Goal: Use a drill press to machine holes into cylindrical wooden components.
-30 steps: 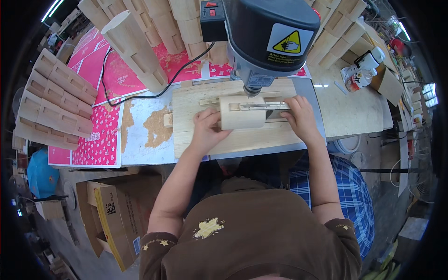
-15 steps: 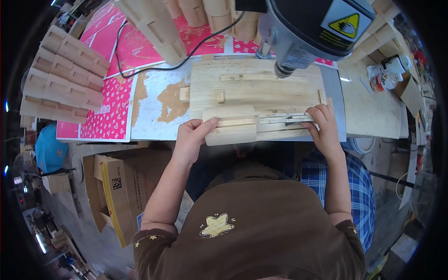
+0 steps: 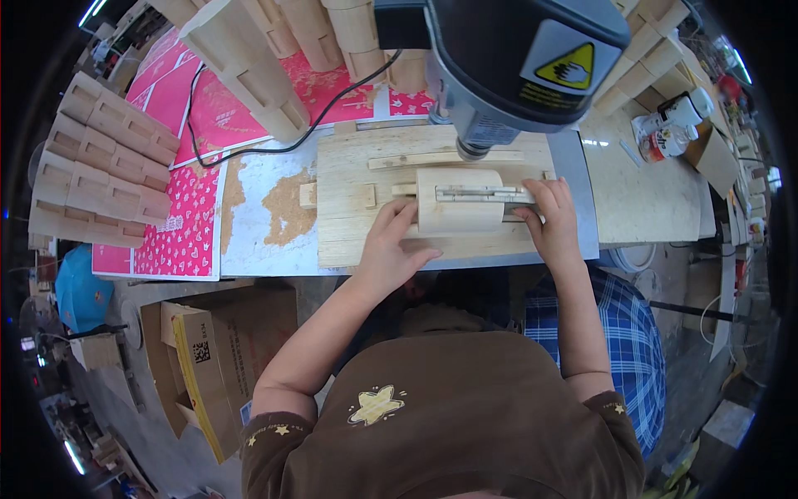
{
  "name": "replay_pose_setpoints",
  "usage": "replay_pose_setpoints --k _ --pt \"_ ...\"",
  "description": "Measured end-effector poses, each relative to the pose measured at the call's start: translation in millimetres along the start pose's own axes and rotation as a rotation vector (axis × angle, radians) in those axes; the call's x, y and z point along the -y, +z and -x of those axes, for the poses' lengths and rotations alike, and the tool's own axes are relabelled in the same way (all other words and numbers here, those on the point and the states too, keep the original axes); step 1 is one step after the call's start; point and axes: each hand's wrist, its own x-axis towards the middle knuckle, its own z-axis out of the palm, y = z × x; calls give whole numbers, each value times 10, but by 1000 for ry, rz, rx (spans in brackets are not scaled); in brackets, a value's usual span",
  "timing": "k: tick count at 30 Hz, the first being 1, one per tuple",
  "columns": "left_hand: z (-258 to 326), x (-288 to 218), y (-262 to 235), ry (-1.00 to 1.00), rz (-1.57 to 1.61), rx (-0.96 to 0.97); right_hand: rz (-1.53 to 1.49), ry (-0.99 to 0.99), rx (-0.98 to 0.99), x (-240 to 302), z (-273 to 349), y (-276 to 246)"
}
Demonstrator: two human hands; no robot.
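Observation:
A curved pale wooden piece (image 3: 453, 201) with a metal strip along its top lies on a wooden jig board (image 3: 357, 166) under the dark head of a drill press (image 3: 519, 58). My left hand (image 3: 391, 248) presses against the piece's lower left side. My right hand (image 3: 550, 223) grips its right end, fingers at the metal strip. The drill's chuck (image 3: 474, 150) hangs just above and behind the piece.
Stacks of notched wooden parts (image 3: 96, 166) lie at the left on pink patterned sheets (image 3: 170, 241). More wooden parts (image 3: 249, 58) stand behind. A black cable (image 3: 316, 125) crosses the bench. A glue bottle (image 3: 665, 133) is at the right. A cardboard box (image 3: 199, 358) sits below.
The wooden piece had been pulled to the board's near edge half a second ago; both hands have now moved it back up under the drill head.

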Motion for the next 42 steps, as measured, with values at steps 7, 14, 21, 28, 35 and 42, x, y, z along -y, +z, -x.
replay_pose_setpoints --k 7,14,21,28,35,42 --pt "-245 381 70 123 -415 -246 -61 33 -4 -2 -429 243" --pt "-224 526 -20 167 -352 -216 -519 81 -105 9 -539 -152" --pt "-294 536 55 166 -295 -197 -845 92 -414 -245 -1898 -1167" --pt "-203 573 4 132 -328 -202 -32 -47 -447 618 -1335 -1042" --pt "-240 484 -8 85 -333 -196 -248 14 -425 581 -381 -486" --pt "-257 472 11 83 -313 -203 -274 -149 -509 236 -331 75"
